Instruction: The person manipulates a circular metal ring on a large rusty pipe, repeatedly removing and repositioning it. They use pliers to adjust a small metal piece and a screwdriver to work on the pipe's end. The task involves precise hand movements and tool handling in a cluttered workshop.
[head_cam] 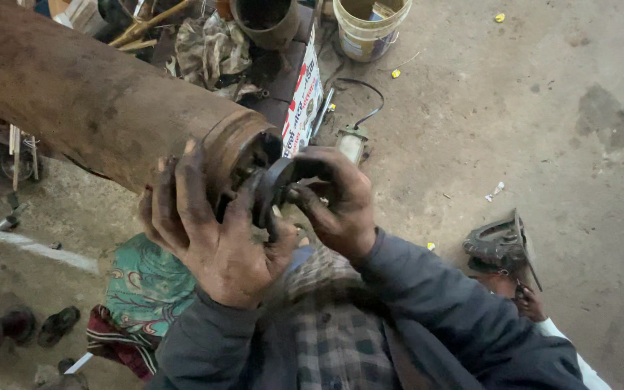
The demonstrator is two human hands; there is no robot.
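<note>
A long rusty brown cylinder (88,94) runs from the upper left down to the middle, its ringed end facing me. My left hand (211,231), black with grease, wraps around that end from below. My right hand (334,198) grips a dark round metal disc (272,184) held against the cylinder's open end. Both hands are dirty and partly hide the end fittings. My dark sleeves and checked shirt fill the bottom middle.
A white bucket (370,25) and a dark pot (265,22) stand at the top. A green patterned cloth (146,282) lies lower left, small dark round parts (1,328) beside it. A dark metal part (500,245) sits on the concrete floor at right, above another person's hand (529,302).
</note>
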